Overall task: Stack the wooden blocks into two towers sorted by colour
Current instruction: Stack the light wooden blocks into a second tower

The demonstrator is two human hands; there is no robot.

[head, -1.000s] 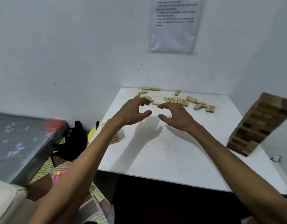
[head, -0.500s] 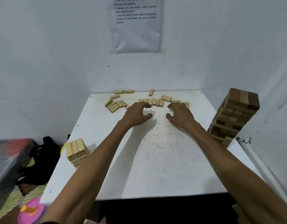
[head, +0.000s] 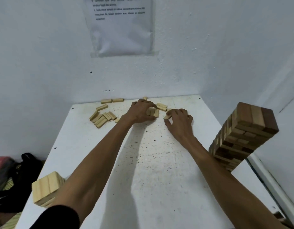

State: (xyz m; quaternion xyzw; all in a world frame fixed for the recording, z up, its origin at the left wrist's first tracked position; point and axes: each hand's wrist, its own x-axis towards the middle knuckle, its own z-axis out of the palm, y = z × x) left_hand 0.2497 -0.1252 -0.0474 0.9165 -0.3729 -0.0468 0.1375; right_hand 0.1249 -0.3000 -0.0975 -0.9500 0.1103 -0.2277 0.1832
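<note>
Upper centre on the white desk (head: 151,179), left hand (head: 141,111) clutched pale rectangular wooden blocks (head: 154,112), right hand (head: 179,119) pinched one pale block (head: 167,116), apparently gathering them for stacking.

**White bench, blocks across it**

I see a white, black-speckled bench (head: 159,162) set into the wall corner. Loose pale blocks (head: 101,118) lie scattered along its far edge, a small row (head: 153,112) and a single block (head: 167,116) among them. A tall mixed tower (head: 242,134) stands at the right edge. A short pale stack (head: 45,187) sits at the near-left corner.
</note>
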